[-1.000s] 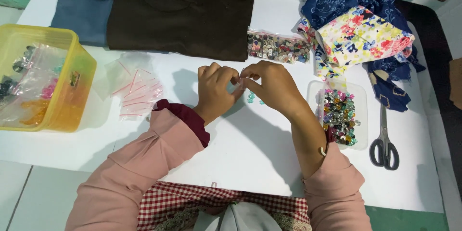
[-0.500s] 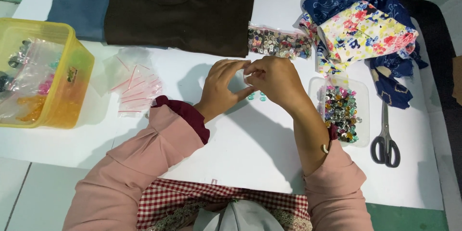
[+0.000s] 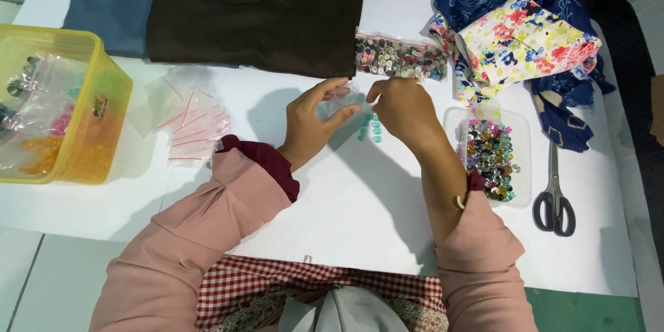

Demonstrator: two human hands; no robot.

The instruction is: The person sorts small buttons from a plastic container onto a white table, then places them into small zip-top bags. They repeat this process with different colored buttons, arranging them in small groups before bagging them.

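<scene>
Head view | small clear bag (image 3: 344,102) is pinched above the white table (image 3: 360,221) between left hand (image 3: 311,124) and right hand (image 3: 404,107), both grips narrow | teal buttons (image 3: 371,127) lie beneath | bag mouth is best kept open.

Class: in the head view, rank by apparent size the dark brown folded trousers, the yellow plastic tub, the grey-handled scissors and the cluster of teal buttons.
1. Dark brown folded trousers, clearly largest.
2. Yellow plastic tub, partly cut off by the frame's edge.
3. Grey-handled scissors.
4. Cluster of teal buttons, smallest, between the hands.
</scene>
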